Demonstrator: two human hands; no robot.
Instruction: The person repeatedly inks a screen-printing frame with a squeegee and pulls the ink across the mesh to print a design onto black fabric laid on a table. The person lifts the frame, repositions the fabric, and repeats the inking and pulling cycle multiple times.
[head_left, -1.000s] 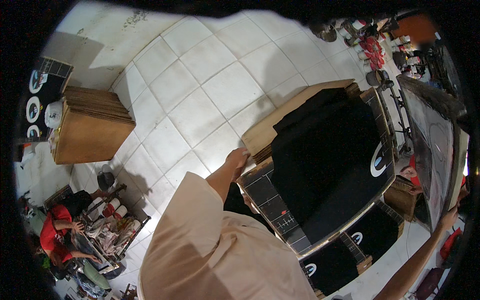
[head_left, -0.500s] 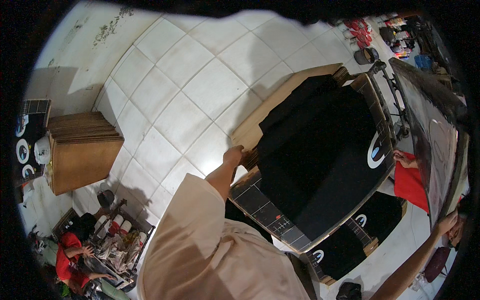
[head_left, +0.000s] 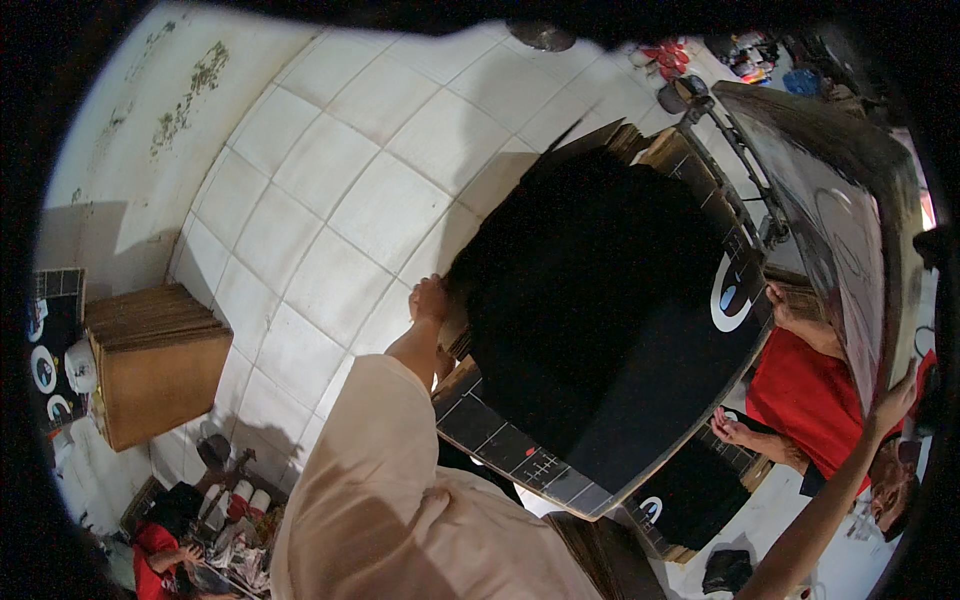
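A black fabric panel (head_left: 600, 300) with a white-and-blue eye print (head_left: 733, 292) at its right end lies over a dark gridded board (head_left: 500, 440). My left hand (head_left: 430, 300) is closed at the panel's left edge, on a brown cardboard sheet (head_left: 455, 312) mostly covered by the fabric. My right hand (head_left: 893, 402) grips the lower end of a printing screen frame (head_left: 900, 290), which stands raised and tilted at the right. Its fingers are partly hidden. Beside the board's right edge are a co-worker's two hands (head_left: 785, 305), apart from mine.
A co-worker in red (head_left: 800, 390) leans in under the screen. Below right is a second board with printed black fabric (head_left: 690, 495). A cardboard stack (head_left: 160, 365) stands at the left. Another person (head_left: 155, 555) is beside a cluttered cart at the lower left. Containers (head_left: 665, 60) stand far right.
My left hand has moved left with the sheet's edge, and the black fabric now covers the bare brown strip. The co-worker has leaned further in, a second hand now showing. The view has shifted.
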